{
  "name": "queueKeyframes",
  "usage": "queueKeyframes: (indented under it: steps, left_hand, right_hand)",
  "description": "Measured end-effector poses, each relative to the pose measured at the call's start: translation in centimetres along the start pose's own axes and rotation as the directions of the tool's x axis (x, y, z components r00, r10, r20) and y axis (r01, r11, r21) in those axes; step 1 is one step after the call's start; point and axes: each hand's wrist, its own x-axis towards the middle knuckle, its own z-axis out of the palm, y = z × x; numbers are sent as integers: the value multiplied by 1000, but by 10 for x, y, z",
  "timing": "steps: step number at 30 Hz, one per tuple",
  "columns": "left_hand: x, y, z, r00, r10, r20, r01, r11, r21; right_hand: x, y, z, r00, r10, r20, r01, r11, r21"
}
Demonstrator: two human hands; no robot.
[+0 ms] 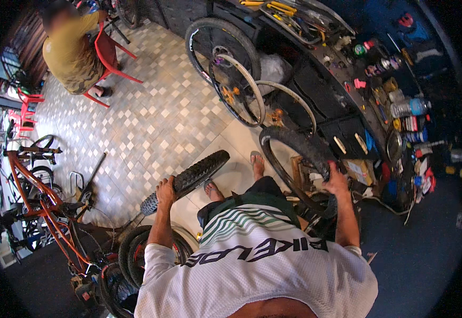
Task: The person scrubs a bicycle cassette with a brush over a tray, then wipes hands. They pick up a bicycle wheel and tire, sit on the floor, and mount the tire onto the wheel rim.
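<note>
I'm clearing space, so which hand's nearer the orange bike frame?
Left. The left hand, on a knobby tire, is right of the orange bike frame; the right hand is much farther right.

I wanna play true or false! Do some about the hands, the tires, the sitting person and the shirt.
1. The left hand holds a bumpy tire. True.
2. The right hand touches a bottle. False: the right hand touches another tire.
3. The white shirt has stripes. True.
4. The sitting person has a blue chair. False: that person's chair is red.
</note>
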Motion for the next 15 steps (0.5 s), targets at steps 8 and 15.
queueKeyframes:
  steps: [8,15]
  left_hand:
    - [46,82,-65,976,119,183,-142,982,121]
    - [87,158,-72,926,361,108,-377,897,231]
  right_hand:
    - [117,118,110,983,23,183,-22,1000,-10]
    - [169,135,88,845,340,413,-297,940,-167]
